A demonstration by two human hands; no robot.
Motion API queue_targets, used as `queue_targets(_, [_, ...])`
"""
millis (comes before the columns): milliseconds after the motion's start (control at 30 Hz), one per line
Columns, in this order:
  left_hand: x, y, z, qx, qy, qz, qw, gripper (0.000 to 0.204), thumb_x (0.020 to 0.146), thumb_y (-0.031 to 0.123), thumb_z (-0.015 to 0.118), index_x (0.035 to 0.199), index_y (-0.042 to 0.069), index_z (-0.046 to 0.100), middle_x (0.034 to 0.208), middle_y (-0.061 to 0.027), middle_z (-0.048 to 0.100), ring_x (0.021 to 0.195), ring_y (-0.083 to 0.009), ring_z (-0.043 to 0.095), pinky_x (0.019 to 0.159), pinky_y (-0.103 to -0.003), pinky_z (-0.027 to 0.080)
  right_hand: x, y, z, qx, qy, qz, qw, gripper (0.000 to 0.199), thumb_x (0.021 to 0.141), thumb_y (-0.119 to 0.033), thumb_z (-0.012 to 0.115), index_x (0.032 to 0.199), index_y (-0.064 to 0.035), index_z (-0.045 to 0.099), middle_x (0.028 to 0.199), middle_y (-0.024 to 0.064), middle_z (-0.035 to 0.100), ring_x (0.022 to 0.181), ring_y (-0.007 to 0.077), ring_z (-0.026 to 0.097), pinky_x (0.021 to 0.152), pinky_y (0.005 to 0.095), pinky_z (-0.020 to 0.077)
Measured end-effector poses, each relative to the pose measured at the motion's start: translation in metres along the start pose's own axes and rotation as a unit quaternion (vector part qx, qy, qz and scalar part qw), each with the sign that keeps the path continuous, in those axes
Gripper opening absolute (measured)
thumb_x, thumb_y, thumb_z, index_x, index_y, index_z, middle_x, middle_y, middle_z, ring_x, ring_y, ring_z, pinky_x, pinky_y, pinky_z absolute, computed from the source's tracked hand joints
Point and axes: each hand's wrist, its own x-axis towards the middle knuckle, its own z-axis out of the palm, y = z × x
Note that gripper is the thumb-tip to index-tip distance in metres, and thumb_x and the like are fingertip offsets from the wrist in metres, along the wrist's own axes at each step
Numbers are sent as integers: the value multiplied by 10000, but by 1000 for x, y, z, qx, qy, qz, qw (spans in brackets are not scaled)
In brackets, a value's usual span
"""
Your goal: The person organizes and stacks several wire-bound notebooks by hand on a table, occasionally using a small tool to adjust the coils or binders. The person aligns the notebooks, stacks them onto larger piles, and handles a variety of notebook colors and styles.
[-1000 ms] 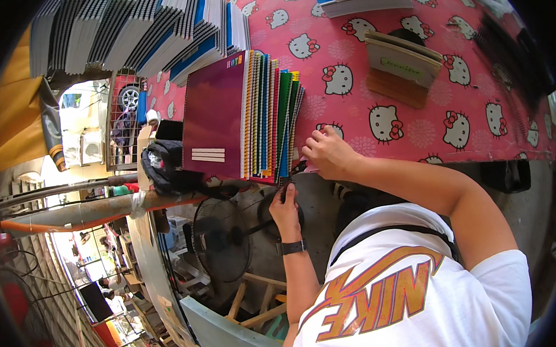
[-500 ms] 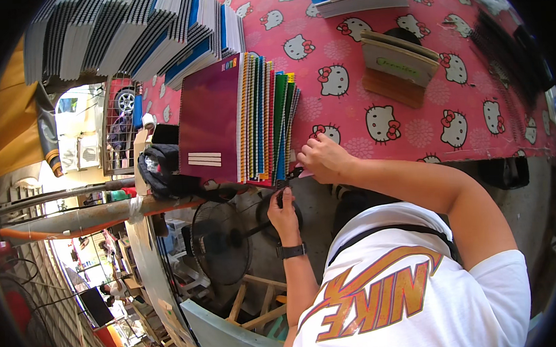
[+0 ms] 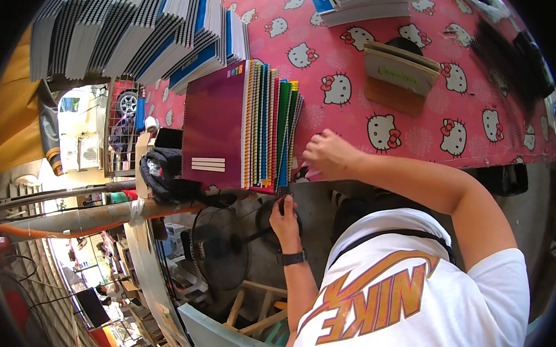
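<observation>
Right hand [image 3: 328,155] curled loosely, fingertips down on the pink cat-print bench [image 3: 413,110], just beside the lower corner of the fanned stack of spiral notebooks [image 3: 250,124]; whether anything is pinched, impossible to tell. Left hand [image 3: 285,217] below the bench edge, under the stack, closed round a small dark object, wristwatch [image 3: 293,257] just behind it and a floor fan [image 3: 222,245] beside it.

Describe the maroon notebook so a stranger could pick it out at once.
Find the pink cat-print tablecloth. At its near edge, beside the right hand, lies a fanned stack of spiral notebooks. The maroon notebook tops that stack on its left: the only plain dark-red cover, with white stripes near one corner, while its neighbours show only coloured edges.
</observation>
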Motion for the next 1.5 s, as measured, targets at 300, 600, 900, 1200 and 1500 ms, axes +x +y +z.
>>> queue_targets(300, [-4,11,1,-70,-38,-64,995,222,894,246,593,981,44,627,711,6,576,531,-18,423,451,-164,314,-37,59,-14,-85,97,157,979,543,723,-352,674,1169,-81,528,1268,124,456,1272,292,324,1060,584,125])
queue_targets(600, [-26,67,62,151,-197,273,929,204,830,137,623,1000,27,600,912,-110,597,832,-255,592,723,-327,466,-72,-1,1,893,-44,279,352,607,859,-592,453,1174,-78,529,1075,72,587,988,228,551,773,415,486])
queue_targets(900, [-50,153,128,232,-262,517,781,481,684,83,711,1145,53,577,1288,-148,469,1184,-357,425,983,-423,358,-110,39,-46,909,259,229,233,276,885,-285,522,903,-28,620,843,108,643,800,233,645,704,357,555])
queue_targets(1200, [-32,122,42,165,-204,407,875,318,741,85,685,1051,47,623,1163,-131,560,1086,-313,505,924,-400,405,-182,176,-377,-8,794,101,599,260,937,-208,498,1029,23,572,953,94,595,821,161,597,771,280,473])
queue_targets(1500, [-2,50,-40,24,171,237,956,462,889,239,559,1279,20,443,1290,-151,457,1188,-270,437,983,-393,345,-213,211,-365,-26,714,286,638,385,840,-268,597,1109,6,569,1025,113,620,901,192,592,806,296,455])
